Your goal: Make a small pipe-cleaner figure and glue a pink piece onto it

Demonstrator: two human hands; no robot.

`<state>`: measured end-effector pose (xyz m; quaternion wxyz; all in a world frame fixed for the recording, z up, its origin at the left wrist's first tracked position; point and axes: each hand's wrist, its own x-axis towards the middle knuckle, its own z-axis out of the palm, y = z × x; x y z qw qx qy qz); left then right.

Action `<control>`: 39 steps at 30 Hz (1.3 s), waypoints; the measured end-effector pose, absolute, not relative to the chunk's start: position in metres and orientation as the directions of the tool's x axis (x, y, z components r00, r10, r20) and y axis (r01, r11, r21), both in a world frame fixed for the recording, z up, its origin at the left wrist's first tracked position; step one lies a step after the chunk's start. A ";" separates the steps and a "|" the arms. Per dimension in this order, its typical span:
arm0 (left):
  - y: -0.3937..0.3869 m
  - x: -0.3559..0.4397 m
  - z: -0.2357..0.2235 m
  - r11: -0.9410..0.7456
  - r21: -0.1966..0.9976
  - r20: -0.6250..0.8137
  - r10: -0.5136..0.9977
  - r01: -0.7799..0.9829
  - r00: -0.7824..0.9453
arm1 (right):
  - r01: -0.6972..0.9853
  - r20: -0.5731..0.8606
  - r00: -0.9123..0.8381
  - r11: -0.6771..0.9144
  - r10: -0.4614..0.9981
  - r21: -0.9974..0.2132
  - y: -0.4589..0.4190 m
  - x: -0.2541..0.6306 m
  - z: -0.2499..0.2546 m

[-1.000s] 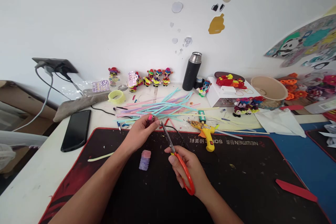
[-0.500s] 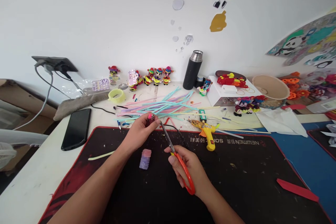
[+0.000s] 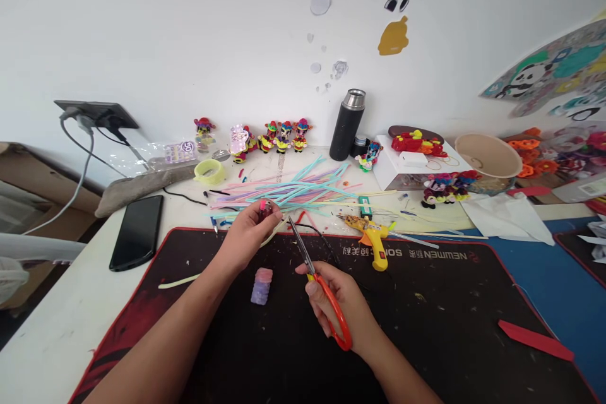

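Note:
In my left hand (image 3: pixel 249 233), closed in a pinch, is what looks like a small lighter (image 3: pixel 264 209), dark red with a bright pink end. A pale yellow pipe cleaner (image 3: pixel 273 237) curves out beneath these fingers towards the scissor tips; its hold is partly hidden. My right hand (image 3: pixel 343 300) grips scissors (image 3: pixel 334 306) with red-orange handles, their blades close together and pointing up-left, just right of the left fingertips. Below the left hand, a ribbed pink-and-purple piece (image 3: pixel 262 286) lies on the black mat (image 3: pixel 284 353). Another pale yellow pipe cleaner (image 3: pixel 177 281) extends past the left forearm.
Loose pastel pipe cleaners (image 3: pixel 293 192) lie behind the hands. A yellow glue gun (image 3: pixel 376 243) rests to the right, near a black flask (image 3: pixel 348 126). A phone (image 3: pixel 137 232) and yellow tape roll (image 3: pixel 209 172) are at left. Several small figures (image 3: pixel 284 137) line the wall.
My left hand has shifted slightly left, away from the scissor tips. The curved pale yellow pipe cleaner now shows beneath it. The right hand and scissors stay almost still.

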<state>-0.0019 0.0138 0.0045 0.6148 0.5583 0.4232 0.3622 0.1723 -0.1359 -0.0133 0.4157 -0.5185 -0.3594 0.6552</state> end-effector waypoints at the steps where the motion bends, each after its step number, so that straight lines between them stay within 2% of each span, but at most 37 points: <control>1: 0.014 -0.002 0.004 0.132 0.991 -0.127 0.919 0.012 0.374 | -0.174 -0.379 -0.120 -0.395 0.918 -0.902 -0.136 0.172 -0.014; 22: 0.012 0.000 0.009 0.082 0.987 -0.135 0.888 0.138 0.440 | -0.138 -0.377 -0.123 -0.392 0.918 -0.910 -0.137 0.173 -0.012; 30: 0.014 -0.001 0.007 0.179 0.984 -0.164 0.892 0.004 0.422 | -0.124 -0.366 -0.117 -0.380 0.923 -0.917 -0.137 0.172 -0.009; 39: 0.012 0.000 0.009 0.167 0.985 -0.165 0.882 0.034 0.442 | -0.124 -0.365 -0.121 -0.379 0.923 -0.917 -0.137 0.172 -0.010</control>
